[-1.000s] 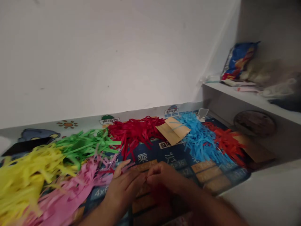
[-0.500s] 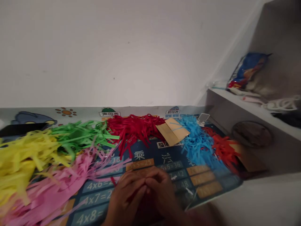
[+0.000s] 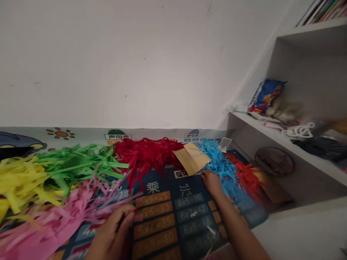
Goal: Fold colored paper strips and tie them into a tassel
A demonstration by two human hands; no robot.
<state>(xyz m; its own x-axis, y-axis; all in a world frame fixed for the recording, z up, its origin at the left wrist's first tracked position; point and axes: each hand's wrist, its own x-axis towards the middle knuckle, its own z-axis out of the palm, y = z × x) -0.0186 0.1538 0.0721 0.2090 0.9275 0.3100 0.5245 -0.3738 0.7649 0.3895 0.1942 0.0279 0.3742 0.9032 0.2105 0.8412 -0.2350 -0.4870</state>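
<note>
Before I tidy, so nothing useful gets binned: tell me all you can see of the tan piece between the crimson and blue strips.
The tan piece looks like stiff paper or thin card, creased into a darker left part and lighter right part. It lies slantwise on the mat, meeting crimson strips at left and blue strips at right. Bluish lines cross the lighter part; strips or marks, I can't tell. The right hand is just below it; contact is unclear.
</note>
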